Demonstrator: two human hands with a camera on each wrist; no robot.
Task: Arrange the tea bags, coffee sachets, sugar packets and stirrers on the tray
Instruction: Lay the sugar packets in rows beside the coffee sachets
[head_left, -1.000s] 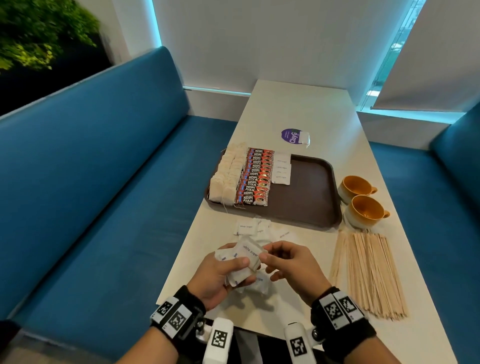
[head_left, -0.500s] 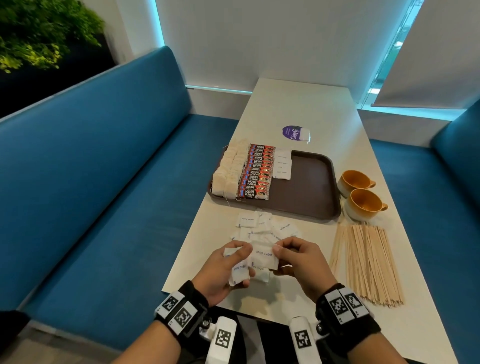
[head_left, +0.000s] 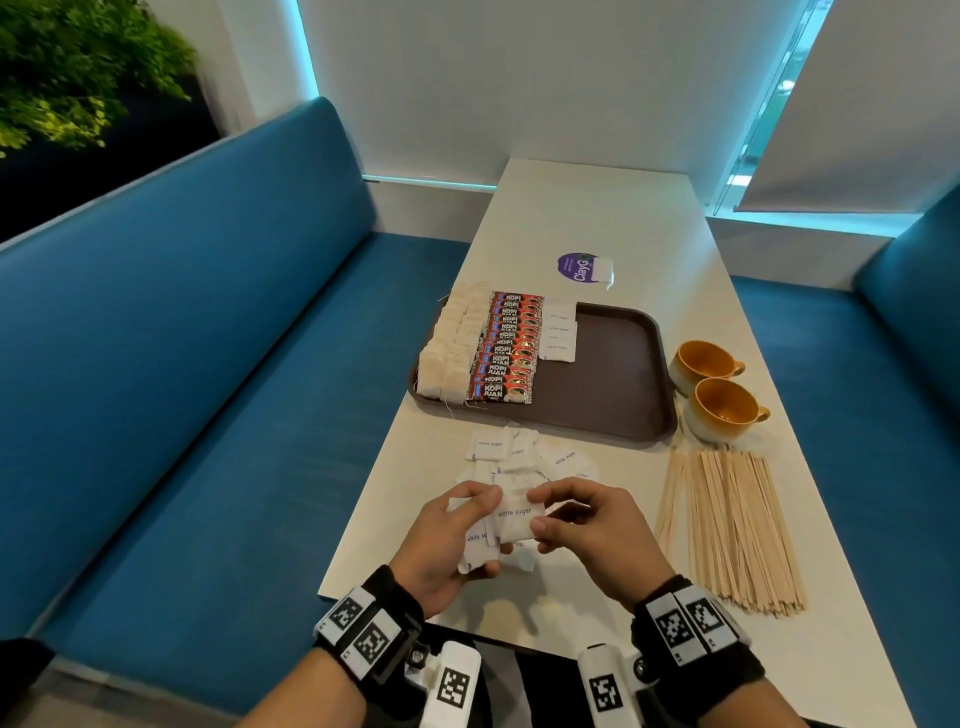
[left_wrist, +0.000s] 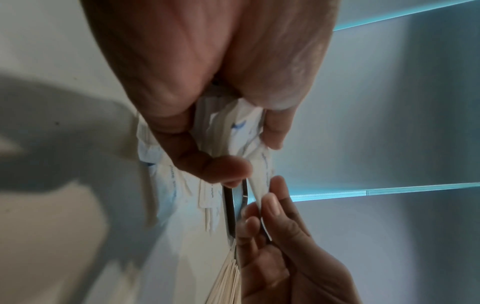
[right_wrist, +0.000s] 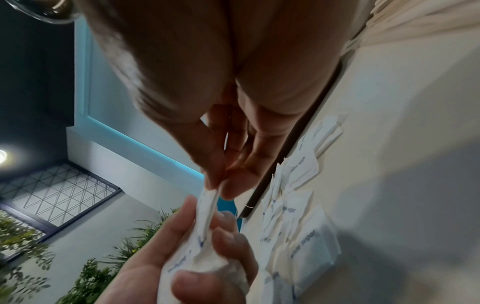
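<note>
We have one sugar packet pinched between both hands at lower centre of the head view, its printed side up and its long axis running left-right across the frame. The right hand nips its right edge between thumb and forefinger, other fingers loosely curled; the right wrist view shows the same pinch. The left hand is curled round a small fan of packets, thumb on top, and touches the single packet's left edge. Just above the hands the loose sugar pile lies on the table. Further up sits the tray: tea bags at its left, coffee sachets next, then a short sugar column only partly filled. That column lies straight up-frame from the pinched packet, and we judge the right hand nearer to it. Stirrers lie at lower right of the frame, pointing up-frame, not yet on the tray.
</note>
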